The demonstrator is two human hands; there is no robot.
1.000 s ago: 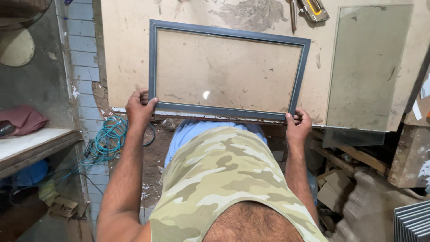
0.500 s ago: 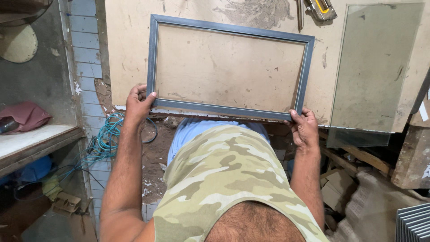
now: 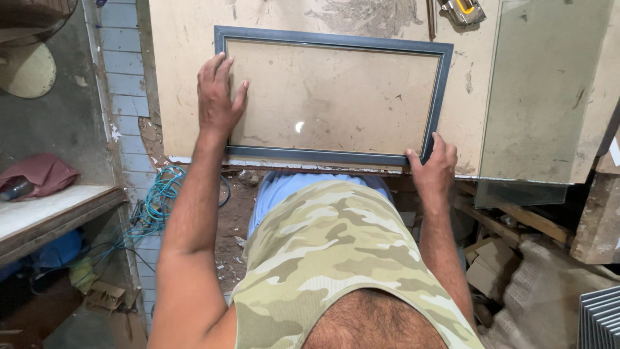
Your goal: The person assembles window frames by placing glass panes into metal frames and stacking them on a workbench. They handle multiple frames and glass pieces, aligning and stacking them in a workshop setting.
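- Fingers of left hand spread flat over left rail of blue-grey rectangular wooden frame.
- Right hand pinching near right corner.
- Lying flat on scuffed beige worktable, long axis left-right.

Soft even daylight, small glare spot on frame glass, sharp, mild edge distortion

Both hands on grey frame
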